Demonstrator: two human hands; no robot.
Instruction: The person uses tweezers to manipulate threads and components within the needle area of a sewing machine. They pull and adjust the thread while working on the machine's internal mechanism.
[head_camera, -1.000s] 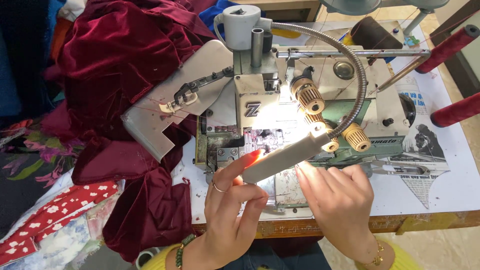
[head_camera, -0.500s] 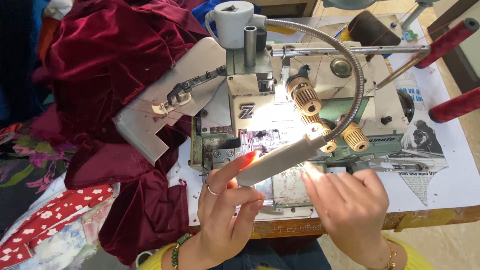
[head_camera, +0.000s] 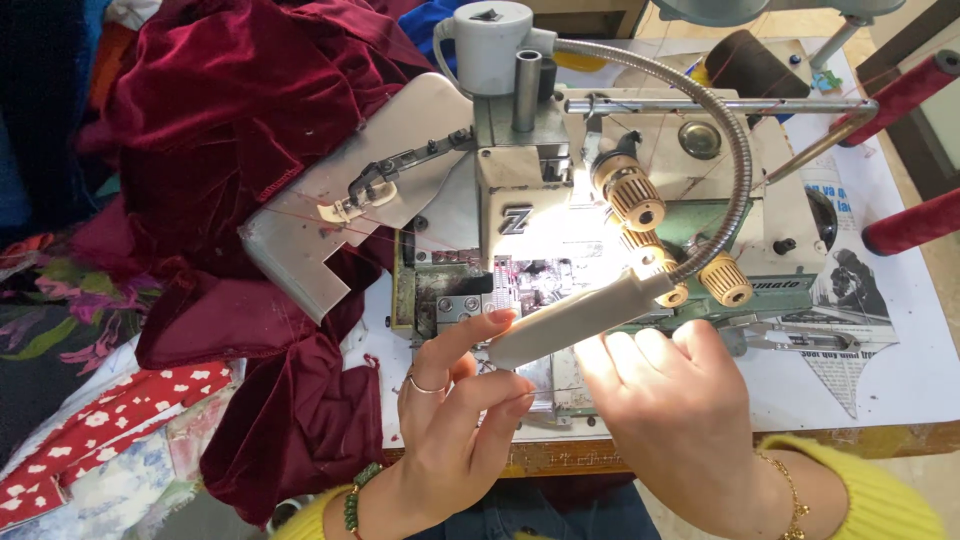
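An overlock sewing machine (head_camera: 520, 220) sits on a white table, lit by a small lamp head (head_camera: 575, 322) on a flexible metal neck (head_camera: 735, 170). My left hand (head_camera: 450, 420), with a ring and a green bead bracelet, is just below the lamp, forefinger up against the lamp's end, thumb and other fingers pinched together near a thin thread. My right hand (head_camera: 680, 420), with a gold bracelet and yellow sleeve, is under the lamp's right part, fingers bent toward the machine bed. What the right fingers hold is hidden.
Dark red velvet cloth (head_camera: 230, 150) is heaped to the left of the machine and hangs off the table. Red flowered fabric (head_camera: 90, 440) lies lower left. Red thread cones (head_camera: 905, 95) stand at right, a dark cone (head_camera: 755, 60) behind. Newspaper (head_camera: 850, 300) covers the table's right.
The view has shifted slightly. My left forefinger stays at the lamp's end while thumb and middle finger have come together; my right hand has edged a little closer under the lamp.
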